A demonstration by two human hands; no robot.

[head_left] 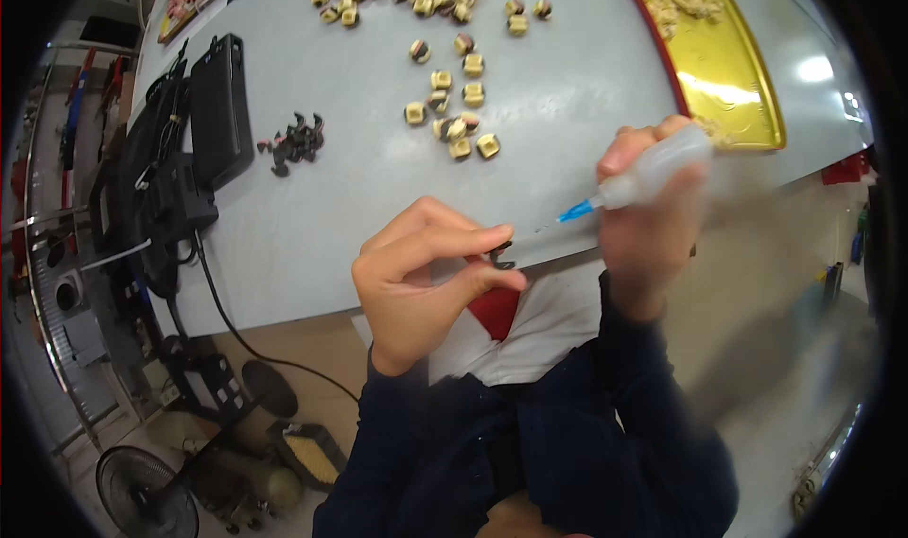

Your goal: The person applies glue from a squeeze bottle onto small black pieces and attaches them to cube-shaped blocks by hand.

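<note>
In the middle of the frame, the left hand (416,273) pinches a small black part (501,254) between thumb and finger. The grip is tight on it, right at the near edge of the grey counter (312,226).

To the right, the right hand (653,207) is wrapped around a little clear squeeze bottle (657,164). That grip is closed on the bottle. The bottle has a blue tip (575,211) with a thin needle that points left at the black part. The needle end is very close to it, but it is too blurry to tell if they touch.

Above the hands, many small tan blocks (454,93) lie spread out on the counter. A little pile of black parts (295,142) sits at the left. A black box (219,107) stands near the pile. At the upper right is a yellow tray (747,84) with more tan bits in its top part.
</note>
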